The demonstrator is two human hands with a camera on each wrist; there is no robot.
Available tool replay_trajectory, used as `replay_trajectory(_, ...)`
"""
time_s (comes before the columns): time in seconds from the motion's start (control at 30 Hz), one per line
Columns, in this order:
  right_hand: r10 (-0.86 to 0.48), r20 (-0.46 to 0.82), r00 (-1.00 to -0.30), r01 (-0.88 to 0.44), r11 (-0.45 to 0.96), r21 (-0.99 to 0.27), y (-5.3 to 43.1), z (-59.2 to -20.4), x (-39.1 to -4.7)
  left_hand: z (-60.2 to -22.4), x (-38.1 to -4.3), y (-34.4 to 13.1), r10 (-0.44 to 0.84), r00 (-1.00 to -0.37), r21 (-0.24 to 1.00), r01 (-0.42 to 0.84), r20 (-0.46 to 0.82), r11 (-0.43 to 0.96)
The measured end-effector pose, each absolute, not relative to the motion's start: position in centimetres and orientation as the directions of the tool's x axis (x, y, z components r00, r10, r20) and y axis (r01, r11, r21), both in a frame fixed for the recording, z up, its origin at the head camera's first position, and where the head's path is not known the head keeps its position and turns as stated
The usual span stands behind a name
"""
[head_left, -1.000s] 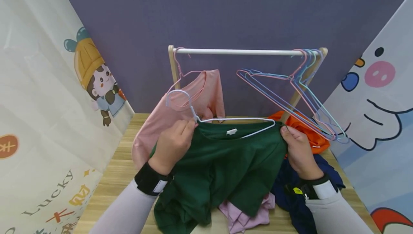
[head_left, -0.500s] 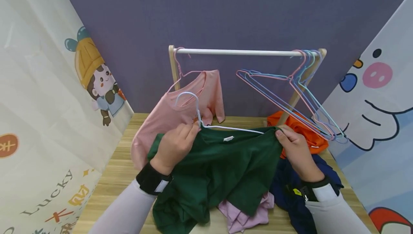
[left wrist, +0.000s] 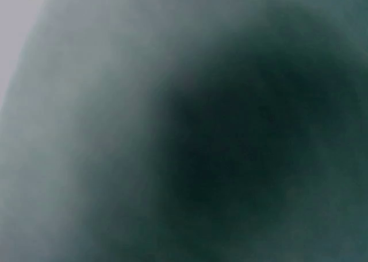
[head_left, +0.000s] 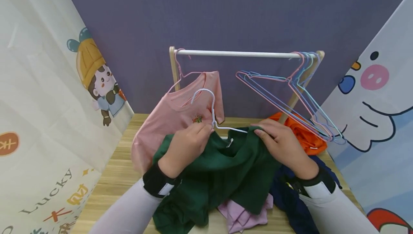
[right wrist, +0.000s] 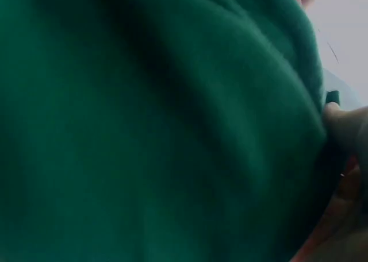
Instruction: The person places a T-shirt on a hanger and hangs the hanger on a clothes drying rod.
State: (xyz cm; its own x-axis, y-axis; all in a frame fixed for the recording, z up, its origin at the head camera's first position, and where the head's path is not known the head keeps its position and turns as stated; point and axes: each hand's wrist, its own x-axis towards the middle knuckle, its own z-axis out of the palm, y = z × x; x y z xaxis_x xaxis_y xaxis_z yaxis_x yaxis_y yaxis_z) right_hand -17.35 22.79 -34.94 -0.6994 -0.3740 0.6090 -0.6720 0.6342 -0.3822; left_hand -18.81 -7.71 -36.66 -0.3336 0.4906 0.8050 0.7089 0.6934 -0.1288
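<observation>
A dark green shirt (head_left: pixel 222 184) hangs between my hands in the head view, its lower part spread over the table. My left hand (head_left: pixel 187 148) grips a white clothes hanger (head_left: pixel 213 108) just below its hook, with the shirt's neckline bunched at the fingers. One hanger arm runs right, and its end passes out of sight at the shirt's shoulder. There my right hand (head_left: pixel 287 146) pinches the green fabric between thumb and fingers. Green cloth (right wrist: pixel 172 130) fills most of the right wrist view, with the thumb at its edge. The left wrist view is only a green blur.
Behind stands a rack with a white rail (head_left: pixel 238 53). A pink shirt (head_left: pixel 180 112) hangs at its left, several bare hangers (head_left: pixel 290 80) at its right. Orange (head_left: pixel 304 133), navy (head_left: pixel 290 198) and lilac garments (head_left: pixel 245 216) lie on the wooden table (head_left: pixel 106 191).
My left hand and the hanger have moved right and a little down. My right hand has come left with the shirt's shoulder, narrowing the gap, and the hanger's right end has gone out of sight.
</observation>
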Motion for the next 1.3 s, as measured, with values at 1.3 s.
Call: replay_trajectory(1.3,-0.208,0.467,-0.859,-0.488,0.609,-0.625,23.2,-35.5,-16.5,-36.8,-19.0,-12.0,0.468,-0.444,0.047,0.762,0.764,0.646)
